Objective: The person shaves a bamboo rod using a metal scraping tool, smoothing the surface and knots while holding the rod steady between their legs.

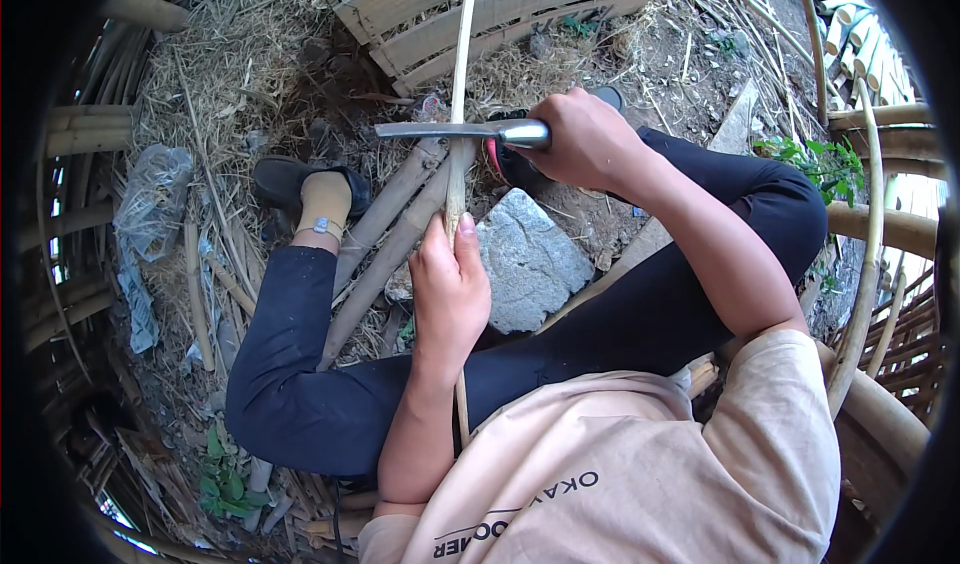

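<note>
A long, pale bamboo strip (463, 59) runs upright through the middle of the view, its lower end passing down behind my left forearm. My left hand (450, 289) is closed round it below its middle, thumb laid along it. In my right hand (588, 142) is the handle of a knife, mostly hidden by the fingers. The knife's long metal blade (425, 130) points left and lies across the strip, a little above my left hand. Whether its edge bites into the strip I cannot tell. A large grey stone (530, 266) sits just right of my left hand.
Weathered poles (385, 239) lie on the straw-strewn ground between my legs. A slatted wooden crate (500, 19) stands at the far side. To the left are a clear plastic bag (155, 199) and bamboo rails; at right stand bamboo poles (862, 264) and a leafy plant (825, 169).
</note>
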A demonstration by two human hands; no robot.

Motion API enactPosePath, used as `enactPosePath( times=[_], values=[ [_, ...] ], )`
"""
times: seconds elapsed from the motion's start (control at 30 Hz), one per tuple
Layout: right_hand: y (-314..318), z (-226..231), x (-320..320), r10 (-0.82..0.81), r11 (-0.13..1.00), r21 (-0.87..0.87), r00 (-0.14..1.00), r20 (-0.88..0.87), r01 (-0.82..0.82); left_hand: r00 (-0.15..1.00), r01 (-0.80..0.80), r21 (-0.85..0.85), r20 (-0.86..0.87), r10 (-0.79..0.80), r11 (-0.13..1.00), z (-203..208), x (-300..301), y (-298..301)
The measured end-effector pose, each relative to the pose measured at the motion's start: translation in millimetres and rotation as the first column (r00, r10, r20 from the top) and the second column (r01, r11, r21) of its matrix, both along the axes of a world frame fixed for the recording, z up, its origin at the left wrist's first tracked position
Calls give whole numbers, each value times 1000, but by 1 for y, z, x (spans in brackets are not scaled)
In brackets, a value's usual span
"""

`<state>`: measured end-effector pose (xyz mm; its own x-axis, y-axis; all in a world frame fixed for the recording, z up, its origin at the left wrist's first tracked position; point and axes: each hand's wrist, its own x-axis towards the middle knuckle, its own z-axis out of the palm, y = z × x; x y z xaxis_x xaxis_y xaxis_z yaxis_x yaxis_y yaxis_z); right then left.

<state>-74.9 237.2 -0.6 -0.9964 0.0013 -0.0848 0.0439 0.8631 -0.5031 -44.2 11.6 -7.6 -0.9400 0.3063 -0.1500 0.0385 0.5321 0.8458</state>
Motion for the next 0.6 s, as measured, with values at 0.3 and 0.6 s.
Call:
enactPosePath(
  times=[0.3, 0.6],
  values=[
    [18, -17, -17, -10, 987, 157, 997, -77, 22, 998, 8, -93, -54, -13, 996, 12, 13, 4],
    [23, -19, -26, 21, 982, 191, 983, -182, 14, 997, 18, -94, -75, -25, 995, 18, 11, 3]
  ],
)
